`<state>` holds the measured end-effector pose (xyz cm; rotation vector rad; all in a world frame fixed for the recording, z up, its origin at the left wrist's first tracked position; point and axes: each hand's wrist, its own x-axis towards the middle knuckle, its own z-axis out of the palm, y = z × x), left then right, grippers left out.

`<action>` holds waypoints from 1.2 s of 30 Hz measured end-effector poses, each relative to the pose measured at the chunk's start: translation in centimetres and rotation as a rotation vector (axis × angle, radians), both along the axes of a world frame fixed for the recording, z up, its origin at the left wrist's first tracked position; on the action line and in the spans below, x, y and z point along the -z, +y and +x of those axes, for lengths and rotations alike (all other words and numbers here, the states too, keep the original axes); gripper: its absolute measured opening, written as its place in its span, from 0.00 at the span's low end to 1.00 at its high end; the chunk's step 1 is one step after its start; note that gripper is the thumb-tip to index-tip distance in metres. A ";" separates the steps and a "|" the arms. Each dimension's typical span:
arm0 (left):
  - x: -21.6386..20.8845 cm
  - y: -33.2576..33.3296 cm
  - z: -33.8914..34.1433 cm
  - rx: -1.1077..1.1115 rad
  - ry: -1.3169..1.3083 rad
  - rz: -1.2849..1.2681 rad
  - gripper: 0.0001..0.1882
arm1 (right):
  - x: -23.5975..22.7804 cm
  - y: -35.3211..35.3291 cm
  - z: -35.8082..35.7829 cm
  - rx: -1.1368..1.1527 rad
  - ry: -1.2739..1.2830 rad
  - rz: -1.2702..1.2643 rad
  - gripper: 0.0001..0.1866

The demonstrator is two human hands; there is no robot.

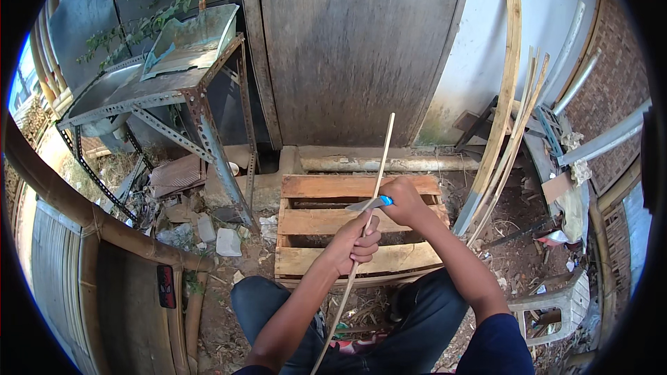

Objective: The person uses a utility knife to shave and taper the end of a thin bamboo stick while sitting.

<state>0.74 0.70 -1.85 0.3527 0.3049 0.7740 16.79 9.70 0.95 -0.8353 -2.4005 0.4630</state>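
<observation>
My left hand (353, 244) is wrapped round a long, thin, pale wooden stick (385, 149). The stick runs slantwise from between my knees up past the pallet. In my closed right hand (407, 204) is a knife (364, 205) with a blue handle end. Its blade points left and lies across the stick just above my left thumb; whether the edge bites into the wood cannot be made out. Both hands are above a low slatted wooden pallet (326, 221), and the stick's lower end passes out of the picture's bottom edge.
A rusty metal-framed stand with a basin (114, 90) is at the left. Long wooden strips (511, 62) lean on the white wall at the right. A plastic chair part (573, 309) lies near my right knee. Rubble and scraps (228, 242) litter the ground.
</observation>
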 end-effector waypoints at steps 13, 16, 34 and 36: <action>-0.1 -0.6 2.1 -0.005 0.139 0.021 0.25 | 1.7 5.6 4.8 0.441 0.247 -0.066 0.16; 0.7 0.0 0.5 -0.023 0.062 0.005 0.25 | 1.9 2.6 1.6 0.189 0.072 -0.216 0.15; -0.3 -2.6 5.0 0.002 0.206 0.026 0.25 | 6.3 7.6 4.7 0.592 0.389 -0.353 0.15; -0.6 -1.4 2.9 -0.072 0.270 0.009 0.25 | 4.9 7.6 5.2 0.513 0.699 -0.645 0.15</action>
